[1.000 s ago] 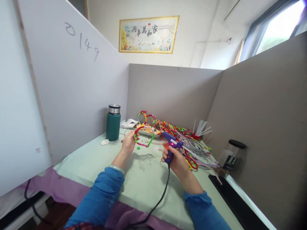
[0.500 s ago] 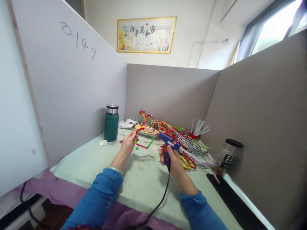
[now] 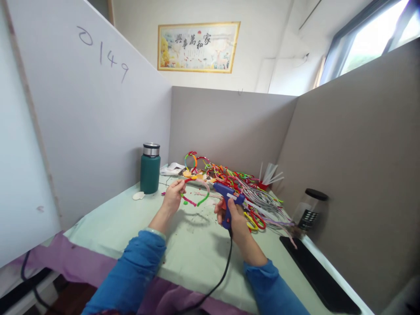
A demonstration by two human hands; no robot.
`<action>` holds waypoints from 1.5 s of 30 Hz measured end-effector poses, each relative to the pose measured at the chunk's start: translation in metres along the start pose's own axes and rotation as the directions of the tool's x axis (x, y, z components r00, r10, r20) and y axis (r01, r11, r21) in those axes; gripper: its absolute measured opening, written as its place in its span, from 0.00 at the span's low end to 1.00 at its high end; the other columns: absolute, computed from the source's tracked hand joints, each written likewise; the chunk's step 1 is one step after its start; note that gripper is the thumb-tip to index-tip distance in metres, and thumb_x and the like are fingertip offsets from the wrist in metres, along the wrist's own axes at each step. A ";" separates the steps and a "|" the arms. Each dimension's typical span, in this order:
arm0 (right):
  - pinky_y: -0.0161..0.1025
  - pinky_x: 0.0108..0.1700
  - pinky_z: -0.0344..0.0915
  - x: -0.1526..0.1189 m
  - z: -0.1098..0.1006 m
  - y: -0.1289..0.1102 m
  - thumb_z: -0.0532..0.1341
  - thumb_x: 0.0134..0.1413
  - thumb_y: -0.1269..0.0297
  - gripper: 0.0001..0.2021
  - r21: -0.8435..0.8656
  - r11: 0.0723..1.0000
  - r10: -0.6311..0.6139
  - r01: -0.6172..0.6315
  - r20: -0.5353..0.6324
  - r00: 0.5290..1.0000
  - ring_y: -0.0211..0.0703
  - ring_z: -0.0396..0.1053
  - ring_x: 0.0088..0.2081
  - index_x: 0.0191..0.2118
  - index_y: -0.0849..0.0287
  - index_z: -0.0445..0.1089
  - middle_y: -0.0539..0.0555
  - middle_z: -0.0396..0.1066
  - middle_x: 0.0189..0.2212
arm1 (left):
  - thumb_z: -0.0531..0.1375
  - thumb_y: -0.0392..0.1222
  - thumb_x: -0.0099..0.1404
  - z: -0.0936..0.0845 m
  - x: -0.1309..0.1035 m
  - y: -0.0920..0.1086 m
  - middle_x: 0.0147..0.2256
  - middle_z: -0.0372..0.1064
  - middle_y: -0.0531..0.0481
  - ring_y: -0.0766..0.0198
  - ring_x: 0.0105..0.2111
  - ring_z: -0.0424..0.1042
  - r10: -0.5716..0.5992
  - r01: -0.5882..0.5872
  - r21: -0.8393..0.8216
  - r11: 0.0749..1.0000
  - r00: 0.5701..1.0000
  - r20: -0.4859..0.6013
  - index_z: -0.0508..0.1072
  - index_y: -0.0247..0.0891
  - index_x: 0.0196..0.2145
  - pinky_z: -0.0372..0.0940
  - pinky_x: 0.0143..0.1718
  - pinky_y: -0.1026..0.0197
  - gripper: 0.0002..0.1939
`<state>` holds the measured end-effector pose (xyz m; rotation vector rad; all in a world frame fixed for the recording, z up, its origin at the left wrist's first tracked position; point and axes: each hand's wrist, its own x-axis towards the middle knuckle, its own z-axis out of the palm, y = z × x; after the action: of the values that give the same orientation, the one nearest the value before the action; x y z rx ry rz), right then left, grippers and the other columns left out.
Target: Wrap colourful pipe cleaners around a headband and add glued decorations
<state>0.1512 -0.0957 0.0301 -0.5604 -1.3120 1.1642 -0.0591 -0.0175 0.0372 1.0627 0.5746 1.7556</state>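
Observation:
My left hand (image 3: 173, 195) pinches the left side of a ring of coloured pipe cleaners (image 3: 204, 200), with red, yellow, pink, green and magenta stretches, held up above the table. In my right hand (image 3: 235, 217) is a blue hot glue gun (image 3: 226, 191), gripped by its handle, its nozzle pointing left and close to the ring's right side. I cannot tell whether nozzle and ring touch. A clear glue stick (image 3: 259, 207) juts from the gun's back, and a black cord (image 3: 226, 267) hangs from the handle.
Behind lies a heap of pipe cleaners (image 3: 262, 197) beside a tray (image 3: 181, 174) of pieces. Red-and-yellow-handled scissors (image 3: 258, 219) lie right of the gun. A green bottle (image 3: 150, 171) stands left; a clear black-lidded jar (image 3: 310, 211) and a red cup (image 3: 263, 186) of glue sticks stand right.
The ring has tilted in my left hand, and its lower edge now sits further left. The glue gun stays in my right hand beside it. The whole view has shifted slightly.

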 end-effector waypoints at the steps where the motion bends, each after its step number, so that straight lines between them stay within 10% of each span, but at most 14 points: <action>1: 0.31 0.19 0.57 0.000 0.000 0.000 0.54 0.55 0.45 0.21 -0.002 1.000 0.004 -0.004 0.007 1.000 0.32 0.63 0.17 0.31 0.61 0.68 0.53 0.72 0.25 | 0.64 0.43 0.51 0.000 0.000 0.001 0.19 0.55 0.57 0.72 0.20 0.54 0.000 0.000 -0.002 1.000 1.000 -0.002 0.67 0.36 0.23 0.53 0.26 0.64 0.10; 45: 0.30 0.16 0.55 0.001 0.002 -0.002 0.58 0.50 0.43 0.23 -0.094 0.989 0.109 -0.110 -0.020 0.994 0.32 0.62 0.14 0.26 0.62 0.67 0.49 0.66 0.17 | 0.65 0.40 0.47 0.002 -0.003 0.008 0.19 0.57 0.56 0.71 0.22 0.56 0.052 -0.054 -0.024 0.998 0.998 -0.046 0.70 0.35 0.23 0.53 0.27 0.64 0.07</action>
<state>0.1494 -0.0958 0.0325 -0.7172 -1.3430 1.1894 -0.0609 -0.0240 0.0430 1.0309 0.5552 1.8328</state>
